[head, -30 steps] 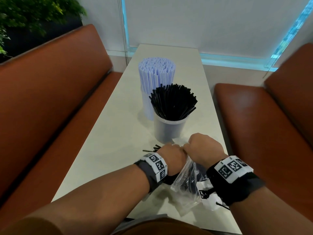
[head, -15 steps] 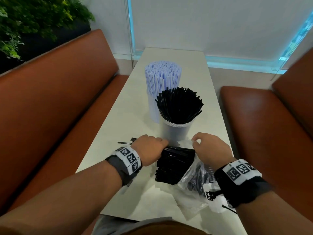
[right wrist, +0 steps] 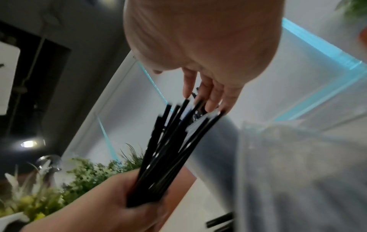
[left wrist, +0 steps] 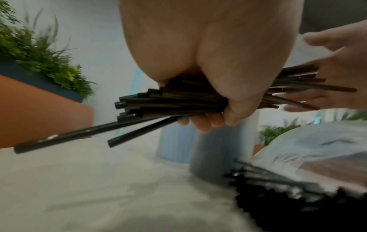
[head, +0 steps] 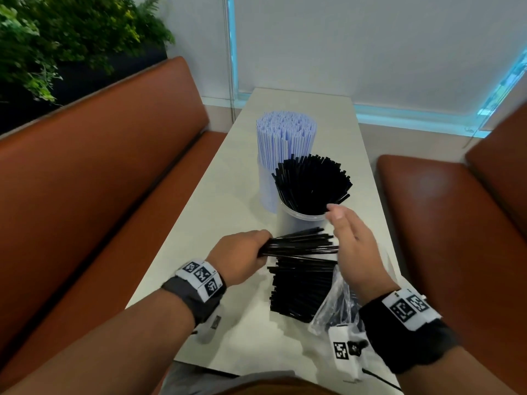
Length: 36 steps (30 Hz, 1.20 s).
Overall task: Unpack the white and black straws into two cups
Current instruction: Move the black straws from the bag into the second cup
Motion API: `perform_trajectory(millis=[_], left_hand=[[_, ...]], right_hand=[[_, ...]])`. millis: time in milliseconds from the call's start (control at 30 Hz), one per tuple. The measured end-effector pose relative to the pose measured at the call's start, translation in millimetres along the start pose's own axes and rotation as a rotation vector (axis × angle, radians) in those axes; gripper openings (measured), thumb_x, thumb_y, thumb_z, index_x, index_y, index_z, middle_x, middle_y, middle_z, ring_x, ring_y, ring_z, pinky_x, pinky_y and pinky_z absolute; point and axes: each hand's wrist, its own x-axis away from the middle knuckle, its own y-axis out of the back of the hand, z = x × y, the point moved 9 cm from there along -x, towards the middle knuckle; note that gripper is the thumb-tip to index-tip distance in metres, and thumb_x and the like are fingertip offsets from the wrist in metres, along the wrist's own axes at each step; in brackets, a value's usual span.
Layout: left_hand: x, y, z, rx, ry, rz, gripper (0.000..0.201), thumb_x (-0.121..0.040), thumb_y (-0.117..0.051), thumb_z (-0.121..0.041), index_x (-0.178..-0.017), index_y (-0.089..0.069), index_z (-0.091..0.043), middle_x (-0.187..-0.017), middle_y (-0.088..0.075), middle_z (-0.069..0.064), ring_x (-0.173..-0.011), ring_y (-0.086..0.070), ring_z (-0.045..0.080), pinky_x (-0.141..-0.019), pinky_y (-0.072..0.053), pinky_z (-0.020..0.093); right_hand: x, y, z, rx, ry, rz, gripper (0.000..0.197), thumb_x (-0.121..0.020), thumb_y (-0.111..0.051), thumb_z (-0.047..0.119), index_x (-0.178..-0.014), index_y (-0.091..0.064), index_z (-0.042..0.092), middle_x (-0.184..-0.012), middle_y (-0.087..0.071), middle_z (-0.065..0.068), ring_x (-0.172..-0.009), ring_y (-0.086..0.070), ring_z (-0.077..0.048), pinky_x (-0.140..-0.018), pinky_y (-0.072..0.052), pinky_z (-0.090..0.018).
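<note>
Pale table (head: 216,212) with two cups (head: 302,223), loose black straws (head: 302,286), plastic bag (head: 333,309)

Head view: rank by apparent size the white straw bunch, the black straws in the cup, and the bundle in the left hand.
1. white straw bunch, though farthest away
2. black straws in the cup, close behind, so these two are unsure
3. bundle gripped by the left hand, clearly smallest
</note>
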Motion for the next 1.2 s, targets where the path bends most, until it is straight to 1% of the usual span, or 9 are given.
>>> perform_trajectory(millis=[100,200,300,433,600,700,867,1033,1200], left_hand=[[-6.9,7.5,-29.2,0.012,-0.069,-0.043,0.023,-0.088,-0.059,-0.031,-0.111,-0.053,-0.031,-0.091,-0.062,-0.011,-0.076,-0.057,0.016,-0.060,-0.038,0.030],[-7.5,12.7,-33.4,0.031,-0.068,-0.060,0.026,-0.090,-0.060,-0.031,-0.115,-0.053,-0.029,-0.096,-0.063,-0.009,-0.080,-0.059,0.017,-0.064,-0.046,0.033],[-9.4,10.7,-44.2,0.014,-0.095,-0.048,0.028,-0.092,-0.058,-0.032,-0.119,-0.053,-0.027,-0.101,-0.064,-0.007,-0.084,-0.061,0.019,-0.064,-0.045,0.032],[-15.9,7.9,-60.9,-0.038,-0.105,-0.033,0.024,-0.093,-0.058,-0.032,-0.112,-0.049,-0.022,-0.102,-0.063,-0.002,-0.086,-0.062,0.025,-0.061,-0.041,0.032],[-24.6,17.9,-84.2,0.042,-0.107,-0.124,0.035,-0.087,-0.062,-0.033,-0.118,-0.049,-0.026,-0.102,-0.067,-0.003,-0.086,-0.064,0.024,-0.062,-0.043,0.032],[-25.7,20.1,-79.4,0.104,-0.065,-0.113,0.037,-0.089,-0.062,-0.035,-0.124,-0.050,-0.031,-0.103,-0.068,-0.004,-0.090,-0.066,0.024,-0.068,-0.050,0.034],[-24.4,69.7,-60.8,0.891,0.007,-0.312,0.028,-0.093,-0.065,-0.027,-0.116,-0.060,-0.042,-0.095,-0.072,-0.010,-0.088,-0.069,0.011,-0.082,-0.055,0.028],[-21.9,118.5,-64.9,1.559,-0.057,-0.650,0.030,-0.091,-0.064,-0.004,-0.091,-0.070,-0.033,-0.073,-0.066,0.004,-0.071,-0.063,0.021,-0.078,-0.054,0.030],[-32.8,93.8,-78.6,1.810,0.084,-0.605,0.022,-0.094,-0.057,0.008,-0.097,-0.058,-0.014,-0.072,-0.057,0.007,-0.069,-0.057,0.024,-0.077,-0.053,0.037]], right_hand=[[-1.2,1.6,4.5,0.071,0.012,-0.031,0.024,-0.097,-0.055,0.040,-0.086,-0.073,0.029,-0.084,-0.072,0.015,-0.082,-0.065,-0.002,-0.074,-0.046,-0.017],[-2.7,38.5,1.7,-0.043,0.003,-0.250,0.030,-0.092,-0.051,0.046,-0.084,-0.072,0.025,-0.088,-0.072,0.009,-0.087,-0.065,-0.007,-0.075,-0.045,-0.013],[-0.5,24.2,3.3,-0.140,-0.043,-0.140,0.036,-0.095,-0.052,0.045,-0.078,-0.074,0.022,-0.082,-0.074,0.003,-0.080,-0.068,-0.008,-0.072,-0.050,-0.019],[-0.8,21.3,9.1,-0.099,-0.001,-0.183,0.021,-0.091,-0.056,0.038,-0.081,-0.073,0.030,-0.075,-0.069,0.010,-0.065,-0.059,-0.001,-0.059,-0.043,-0.010],[-9.6,4.5,3.7,-0.034,-0.061,-0.069,0.026,-0.094,-0.057,0.033,-0.076,-0.076,0.033,-0.078,-0.074,0.012,-0.074,-0.067,-0.001,-0.069,-0.047,-0.019],[-4.1,6.4,3.2,-0.175,-0.079,-0.096,0.035,-0.094,-0.053,0.049,-0.084,-0.078,0.026,-0.087,-0.077,0.000,-0.088,-0.072,-0.016,-0.080,-0.054,-0.031],[-0.8,10.2,-25.5,-0.509,-0.389,-0.152,0.051,-0.102,-0.043,0.055,-0.097,-0.074,0.015,-0.095,-0.078,-0.007,-0.101,-0.073,-0.026,-0.084,-0.056,-0.038],[10.2,-15.2,-38.0,-0.637,-0.646,-0.058,0.060,-0.101,-0.041,0.060,-0.113,-0.069,0.008,-0.106,-0.075,-0.011,-0.108,-0.070,-0.031,-0.097,-0.053,-0.045],[17.1,-43.6,-23.4,-0.840,-0.684,0.089,0.067,-0.104,-0.039,0.055,-0.126,-0.059,-0.005,-0.123,-0.068,-0.024,-0.113,-0.068,-0.036,-0.098,-0.054,-0.053]])
